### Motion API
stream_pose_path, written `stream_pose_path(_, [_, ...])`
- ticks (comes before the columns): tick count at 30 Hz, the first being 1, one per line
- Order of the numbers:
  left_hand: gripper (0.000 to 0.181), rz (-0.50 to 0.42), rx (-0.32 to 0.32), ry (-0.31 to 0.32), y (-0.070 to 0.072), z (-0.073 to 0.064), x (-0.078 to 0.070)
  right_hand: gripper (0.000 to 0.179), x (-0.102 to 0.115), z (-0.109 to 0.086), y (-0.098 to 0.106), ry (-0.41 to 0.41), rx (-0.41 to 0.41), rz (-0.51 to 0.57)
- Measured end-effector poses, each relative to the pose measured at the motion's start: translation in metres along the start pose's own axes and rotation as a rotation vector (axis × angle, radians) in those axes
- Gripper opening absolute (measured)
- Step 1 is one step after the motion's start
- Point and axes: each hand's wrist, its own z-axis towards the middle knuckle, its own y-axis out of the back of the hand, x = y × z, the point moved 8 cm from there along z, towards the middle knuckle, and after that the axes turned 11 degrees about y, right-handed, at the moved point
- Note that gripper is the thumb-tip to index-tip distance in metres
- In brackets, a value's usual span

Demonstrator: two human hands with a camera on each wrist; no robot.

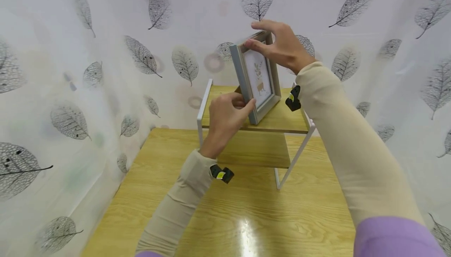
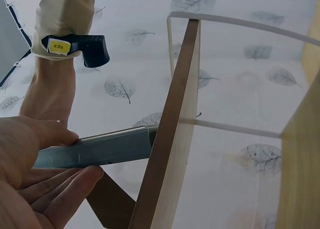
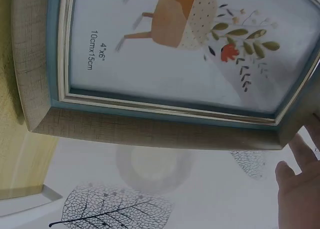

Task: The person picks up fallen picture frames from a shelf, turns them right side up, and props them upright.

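A picture frame (image 1: 260,78) with a grey-blue edge and a plant-and-animal print stands tilted on the top board (image 1: 292,117) of a small two-tier shelf. My left hand (image 1: 227,116) pinches its lower left side between thumb and fingers. At the upper edge, my right hand (image 1: 287,47) grips it, thumb on the front and fingers over the top. The left wrist view shows the frame's edge (image 2: 110,148) between thumb and fingers, with a dark back stand (image 2: 112,204) behind. Close up in the right wrist view, the print (image 3: 175,64) reads 4"x6".
The shelf has white metal legs (image 1: 297,153) and a lower wooden board (image 1: 258,151). It stands on a wood-grain table (image 1: 225,206). A pale curtain with leaf prints (image 1: 184,65) hangs behind and at the sides.
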Motion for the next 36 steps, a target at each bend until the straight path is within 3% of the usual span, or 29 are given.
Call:
stream_pose_path(8, [0.026,-0.019,0.021,-0.004,0.003,0.001,-0.002,0.064,-0.009,0.001,0.0,-0.023,0.024,-0.001])
stream_pose_path(20, [0.027,-0.025,0.021,0.042,0.014,0.006,0.01,0.068,-0.005,0.0,0.005,-0.084,-0.061,-0.145])
stream_pose_path(36, [0.024,-0.023,0.066,0.096,0.019,0.01,0.018,0.073,0.003,-0.012,0.015,-0.128,-0.118,-0.345])
